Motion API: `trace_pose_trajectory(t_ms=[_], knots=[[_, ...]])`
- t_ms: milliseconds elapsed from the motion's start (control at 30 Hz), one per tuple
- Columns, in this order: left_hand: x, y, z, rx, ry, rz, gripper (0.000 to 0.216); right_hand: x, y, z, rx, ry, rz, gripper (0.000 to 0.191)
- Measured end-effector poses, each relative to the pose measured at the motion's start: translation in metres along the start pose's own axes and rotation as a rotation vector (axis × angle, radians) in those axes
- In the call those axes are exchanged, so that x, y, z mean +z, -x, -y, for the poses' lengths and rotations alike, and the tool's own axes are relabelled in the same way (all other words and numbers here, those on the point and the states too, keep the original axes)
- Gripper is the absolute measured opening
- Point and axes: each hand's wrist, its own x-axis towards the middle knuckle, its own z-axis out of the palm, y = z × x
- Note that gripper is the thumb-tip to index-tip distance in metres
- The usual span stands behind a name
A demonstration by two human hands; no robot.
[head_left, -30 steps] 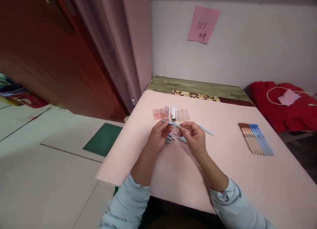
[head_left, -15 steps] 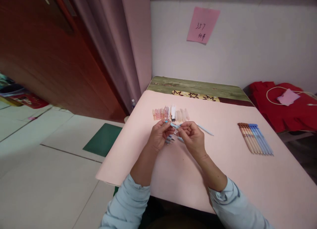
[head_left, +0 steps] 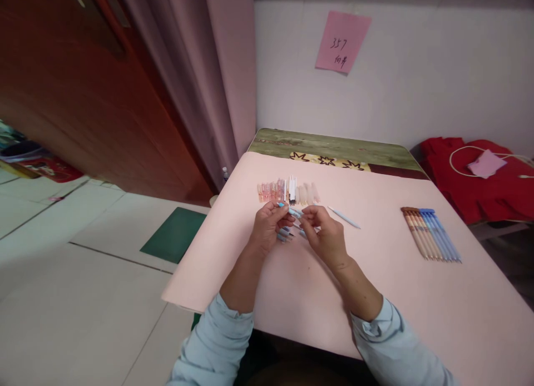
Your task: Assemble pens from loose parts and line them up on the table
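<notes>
My left hand (head_left: 267, 228) is closed around a light-blue pen piece (head_left: 293, 212), its bright blue end showing at the thumb. At the piece's other end, my right hand (head_left: 326, 234) has thumb and forefinger pinched together. Below the hands lie several bluish pen parts (head_left: 285, 234), partly hidden. Just beyond them is a row of pinkish see-through pieces (head_left: 271, 191), white sticks with dark tips (head_left: 292, 190) and pale see-through pieces (head_left: 307, 193). A slim pale-blue barrel (head_left: 344, 217) rests to the right of my right hand.
Pens with brown and blue tops (head_left: 431, 236) lie side by side at the right of the pink-covered table (head_left: 375, 319). Behind it stands a wall with a pink note (head_left: 342, 43). A red cloth (head_left: 479, 180) is at the right, a curtain (head_left: 200, 69) at the left.
My right hand's fingers have shifted slightly at the end of the pen piece. My left hand keeps its place, and the parts on the table look the same.
</notes>
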Motion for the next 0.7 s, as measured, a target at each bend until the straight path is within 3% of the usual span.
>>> trace_pose_trajectory(t_ms=[133, 233, 333, 433, 567, 700], knots=[[-0.001, 0.001, -0.001, -0.025, 0.001, 0.038, 0.032, -0.002, -0.007, 0.001, 0.281, -0.463, 0.156, 0.031], [-0.001, 0.002, -0.002, -0.081, 0.045, 0.074, 0.029, -0.002, -0.011, 0.003, 0.439, -0.652, 0.185, 0.040], [-0.001, 0.002, -0.003, -0.164, 0.175, 0.071, 0.020, -0.003, -0.012, 0.006, 0.464, -0.665, 0.151, 0.040], [-0.002, 0.000, -0.007, -0.257, 0.424, -0.025, 0.006, -0.004, -0.011, 0.008, 0.422, -0.628, 0.099, 0.035], [-0.002, -0.003, -0.012, -0.279, 0.673, -0.150, 0.017, -0.005, -0.011, 0.006, 0.412, -0.569, 0.017, 0.034], [-0.001, -0.003, -0.014, -0.266, 0.729, -0.164, 0.019, -0.003, -0.009, 0.003, 0.387, -0.466, -0.033, 0.034]])
